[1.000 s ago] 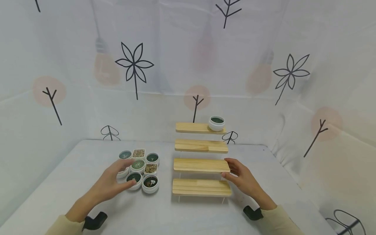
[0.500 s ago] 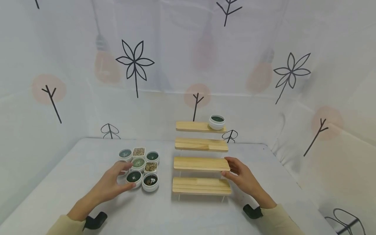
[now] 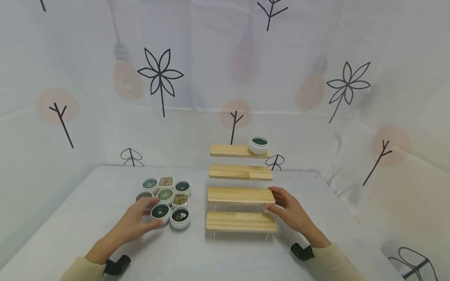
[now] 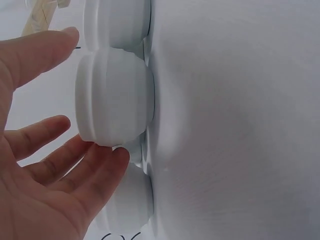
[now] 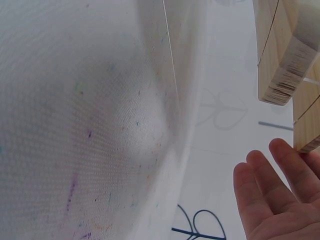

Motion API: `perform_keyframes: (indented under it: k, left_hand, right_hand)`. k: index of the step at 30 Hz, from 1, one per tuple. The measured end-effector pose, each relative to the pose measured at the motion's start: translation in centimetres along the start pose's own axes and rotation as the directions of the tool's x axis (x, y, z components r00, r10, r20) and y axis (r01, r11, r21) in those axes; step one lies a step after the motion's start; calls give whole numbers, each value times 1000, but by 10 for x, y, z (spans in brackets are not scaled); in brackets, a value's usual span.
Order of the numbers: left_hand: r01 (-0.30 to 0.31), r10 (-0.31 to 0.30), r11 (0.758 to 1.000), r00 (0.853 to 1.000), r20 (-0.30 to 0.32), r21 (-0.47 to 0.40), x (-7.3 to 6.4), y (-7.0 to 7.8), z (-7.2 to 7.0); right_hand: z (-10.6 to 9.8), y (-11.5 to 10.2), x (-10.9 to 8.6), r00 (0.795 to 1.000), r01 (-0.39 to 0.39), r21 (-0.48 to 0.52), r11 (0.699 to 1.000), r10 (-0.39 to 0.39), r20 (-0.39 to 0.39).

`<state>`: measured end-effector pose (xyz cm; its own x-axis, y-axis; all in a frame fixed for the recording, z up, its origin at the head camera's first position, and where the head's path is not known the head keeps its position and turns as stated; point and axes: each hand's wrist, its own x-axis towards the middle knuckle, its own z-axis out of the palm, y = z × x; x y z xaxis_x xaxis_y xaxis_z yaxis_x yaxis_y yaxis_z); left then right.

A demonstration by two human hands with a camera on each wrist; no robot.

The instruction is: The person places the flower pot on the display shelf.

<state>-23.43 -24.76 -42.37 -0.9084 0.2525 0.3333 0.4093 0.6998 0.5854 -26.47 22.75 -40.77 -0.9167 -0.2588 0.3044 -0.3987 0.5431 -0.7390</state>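
My left hand (image 3: 131, 224) is around a small round white pot (image 3: 160, 211) with dark green content, at the front left of a cluster. In the left wrist view, some fingertips meet the white pot (image 4: 115, 97) from one side, while the thumb looks apart from it. My right hand (image 3: 291, 210) holds the right end of a wooden shelf board (image 3: 240, 195), second from the bottom of a stepped display stand. From the right wrist, one finger touches the board's corner and the other visible fingers (image 5: 260, 195) extend freely; the thumb is hidden there.
Beside the held pot stand a dark-filled pot (image 3: 180, 217), a pale green one (image 3: 165, 196) and square pots of gravel (image 3: 166, 181). Another white pot (image 3: 259, 145) sits on the top board (image 3: 230, 150). Patterned cloth hangs behind the white table (image 3: 211, 261).
My left hand has shifted slightly right and down, with its fingers closer around the front-left pot. More of the pot behind the hand shows. The right hand stays at the board.
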Motion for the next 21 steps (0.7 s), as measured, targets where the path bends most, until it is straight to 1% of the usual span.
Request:
perform_keyframes:
  k: [3, 6, 8, 10, 15, 16, 21]
  left_hand:
    - [7, -7, 1000, 1000, 8, 18, 0, -2, 1]
    - [32, -32, 999, 999, 22, 31, 0, -3, 3]
    - [51, -52, 998, 998, 27, 45, 1, -4, 3]
    - [66, -68, 997, 997, 34, 48, 1, -3, 3]
    - [65, -67, 996, 997, 38, 59, 2, -2, 2]
    - [66, -69, 996, 997, 42, 58, 2, -2, 2]
    - [121, -123, 992, 990, 67, 34, 4, -2, 3]
  right_hand:
    - [-3, -18, -2, 1000, -2, -17, 1000, 2, 5]
    - [-5, -36, -4, 1000, -8, -22, 1000, 8, 10]
    - [-5, -33, -3, 1000, -9, -20, 1000, 9, 7]
    - [-3, -25, -1, 1000, -8, -11, 1000, 8, 5]
    - [0, 0, 3, 1000, -10, -5, 1000, 10, 0]
    - [0, 3, 3, 1000, -10, -5, 1000, 10, 2]
    - [0, 6, 3, 1000, -8, 6, 1000, 8, 3]
